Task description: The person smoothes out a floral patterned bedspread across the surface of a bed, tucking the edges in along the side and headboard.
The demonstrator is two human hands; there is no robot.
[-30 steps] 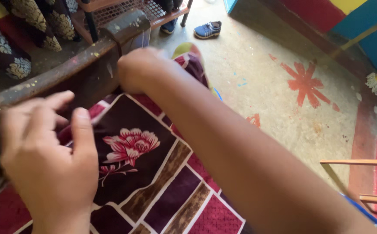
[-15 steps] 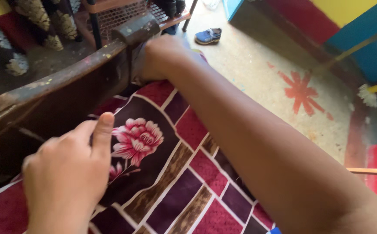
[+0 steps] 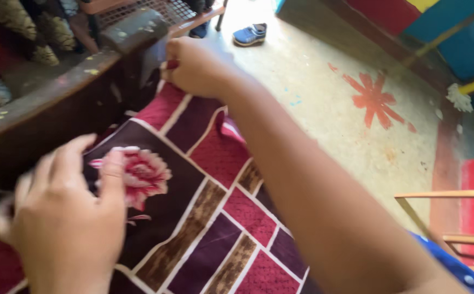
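Observation:
A patterned cloth (image 3: pixel 215 218) with maroon, purple and brown blocks and a pink flower lies over a cushion beside a dark wooden rail (image 3: pixel 57 92). My right hand (image 3: pixel 196 65) reaches far forward and pinches the cloth's far corner against the rail's end. My left hand (image 3: pixel 65 218) is blurred, near the bottom left. Its fingers press on the cloth's edge next to the flower, close to the rail.
A blue shoe (image 3: pixel 249 35) lies on the concrete floor (image 3: pixel 346 125), which has an orange flower painted on it. A wire rack (image 3: pixel 139 8) stands behind the rail. Part of a wooden chair frame (image 3: pixel 454 218) sits at the right. Blue and red walls rise at the back right.
My right hand has drawn the cloth's far corner along the rail's end. My left hand shifted left and down along the cloth edge. The view has tilted slightly.

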